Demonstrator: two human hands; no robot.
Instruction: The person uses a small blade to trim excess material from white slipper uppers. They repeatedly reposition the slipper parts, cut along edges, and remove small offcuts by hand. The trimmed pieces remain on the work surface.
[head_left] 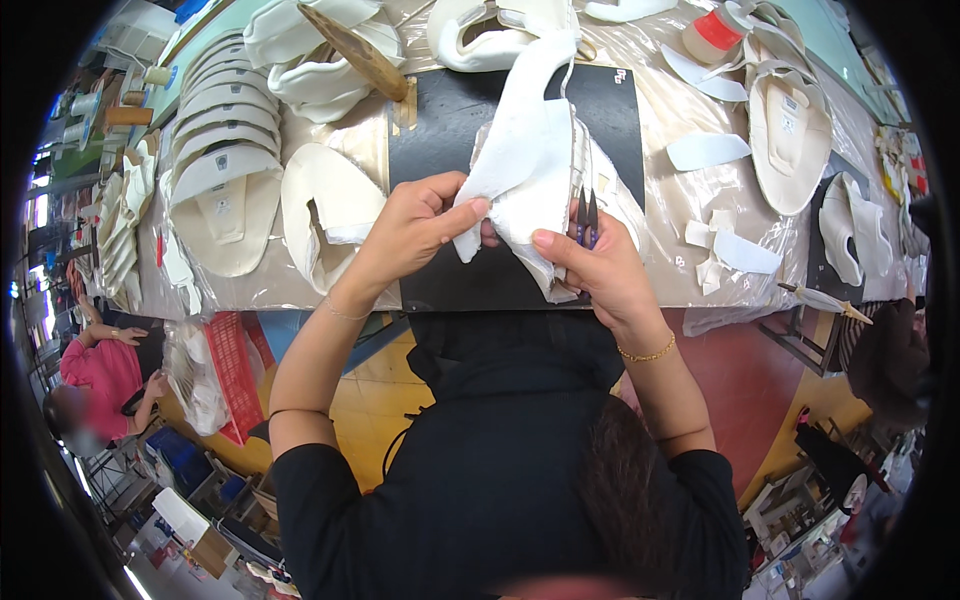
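My left hand [415, 228] pinches the near edge of a white sandal upper [530, 150] held above a black cutting mat [450, 110]. My right hand [600, 265] grips the same white piece from the right, thumb pressed on its lower fold. Small dark-bladed snips [586, 215] stick up from my right hand, beside the white piece. The white upper stretches away from me toward the far side of the table.
Stacked white insoles [222, 140] lie at the left, one more insole [325, 215] beside my left hand. Sandal parts and white strips [790, 130] cover the right. A wooden-handled brush [355, 50] rests at the back. A person in pink [100, 375] sits at the lower left.
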